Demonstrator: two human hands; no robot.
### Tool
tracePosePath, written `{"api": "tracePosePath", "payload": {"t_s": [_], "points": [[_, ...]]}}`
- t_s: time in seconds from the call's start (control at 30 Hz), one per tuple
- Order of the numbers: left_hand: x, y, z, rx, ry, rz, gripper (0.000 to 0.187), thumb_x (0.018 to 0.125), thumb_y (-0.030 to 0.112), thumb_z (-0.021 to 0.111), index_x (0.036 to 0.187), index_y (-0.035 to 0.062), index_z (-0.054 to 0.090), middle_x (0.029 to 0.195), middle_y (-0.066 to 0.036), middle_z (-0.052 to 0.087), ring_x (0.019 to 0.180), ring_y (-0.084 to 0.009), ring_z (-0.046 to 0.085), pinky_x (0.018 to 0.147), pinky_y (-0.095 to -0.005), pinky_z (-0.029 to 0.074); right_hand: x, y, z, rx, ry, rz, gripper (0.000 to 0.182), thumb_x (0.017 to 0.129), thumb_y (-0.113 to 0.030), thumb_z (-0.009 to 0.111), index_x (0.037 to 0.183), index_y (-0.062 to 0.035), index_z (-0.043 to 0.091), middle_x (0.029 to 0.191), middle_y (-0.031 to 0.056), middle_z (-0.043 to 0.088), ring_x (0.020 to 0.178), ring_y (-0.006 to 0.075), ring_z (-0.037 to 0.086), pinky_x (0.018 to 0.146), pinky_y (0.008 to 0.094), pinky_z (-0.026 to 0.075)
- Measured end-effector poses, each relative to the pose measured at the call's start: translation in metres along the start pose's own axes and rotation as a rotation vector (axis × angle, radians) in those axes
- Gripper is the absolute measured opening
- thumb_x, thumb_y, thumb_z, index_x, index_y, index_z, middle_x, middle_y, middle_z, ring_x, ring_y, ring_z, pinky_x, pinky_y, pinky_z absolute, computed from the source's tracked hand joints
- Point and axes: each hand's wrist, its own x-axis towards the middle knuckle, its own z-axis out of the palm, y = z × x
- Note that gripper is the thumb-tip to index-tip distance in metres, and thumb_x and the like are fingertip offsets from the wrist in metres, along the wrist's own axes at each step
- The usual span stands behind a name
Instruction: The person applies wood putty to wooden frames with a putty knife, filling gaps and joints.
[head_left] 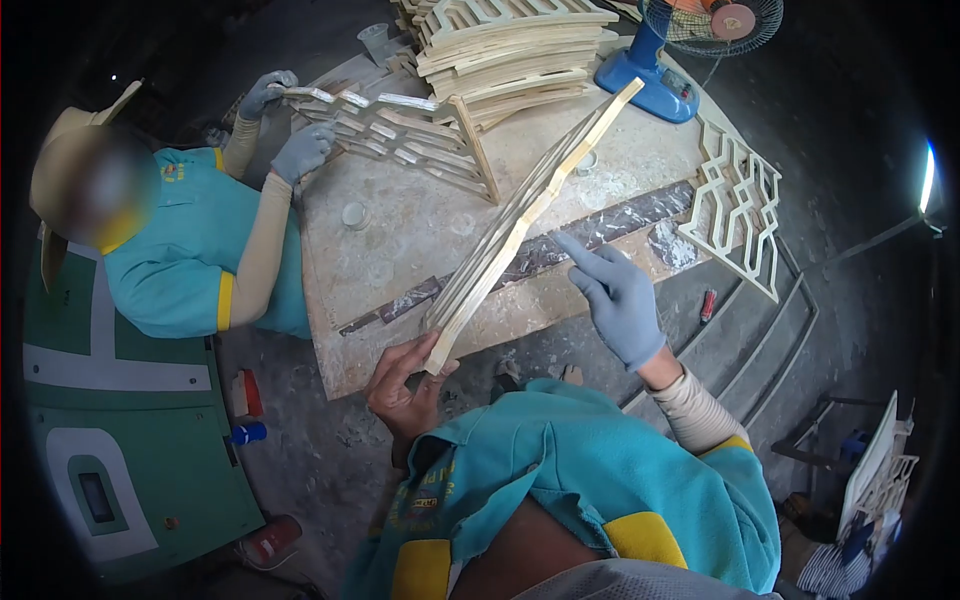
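My left hand (402,385), bare, is closed on the lower end of a wooden lattice panel (520,228). The panel stands edge-on and slants up to the right across the table. My right hand (622,305), in a grey glove, is beside the panel's near edge with its index finger stretched out towards it. Its other fingers are loosely bent, and no object shows in them. Beneath the panel, a dark smeared strip (640,215) lies along the table's near side.
Across the table (430,225), a co-worker (210,240) in grey gloves holds another lattice panel (400,135). Stacked panels (510,65) and a blue fan (650,75) stand at the back. A lattice panel (738,205) leans at the right edge. Small cups (355,214) sit on the tabletop.
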Motion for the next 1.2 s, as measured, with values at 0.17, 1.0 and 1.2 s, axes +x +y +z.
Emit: {"api": "tracePosePath", "payload": {"t_s": [0.17, 1.0, 1.2], "points": [[0.0, -0.001, 0.001, -0.012, -0.005, 0.015, 0.045, 0.071, -0.001, 0.086, 0.113, 0.0024, 0.074, 0.104, -0.014, 0.072, 0.099, -0.0224, 0.07, 0.086, -0.0329, 0.058, 0.002, -0.016, 0.009, -0.118, -0.021, -0.013, 0.047, 0.089, -0.009, 0.065, 0.131, -0.0278, 0.067, 0.076, 0.0103, 0.052, 0.062, 0.0276, 0.055, 0.056, 0.0377, 0.044], [0.003, 0.0, -0.002, 0.027, 0.002, -0.022, 0.045, 0.07, -0.001, 0.087, 0.113, 0.0025, 0.074, 0.104, -0.013, 0.072, 0.097, -0.0212, 0.07, 0.085, -0.032, 0.057, 0.003, -0.019, -0.002, 0.32, -0.142, 0.049, 0.042, 0.088, -0.01, 0.068, 0.128, -0.0217, 0.069, 0.07, 0.0107, 0.051, 0.063, 0.0241, 0.051, 0.059, 0.0355, 0.042], [0.007, 0.007, 0.0, 0.077, -0.005, 0.007, 0.044, 0.071, 0.0, 0.087, 0.113, 0.0024, 0.075, 0.103, -0.013, 0.072, 0.096, -0.0205, 0.07, 0.085, -0.0318, 0.057, 0.008, -0.019, 0.009, 0.187, -0.066, 0.024, 0.046, 0.088, -0.006, 0.07, 0.131, -0.0187, 0.067, 0.071, 0.0081, 0.05, 0.064, 0.0179, 0.047, 0.062, 0.0315, 0.041]]}}
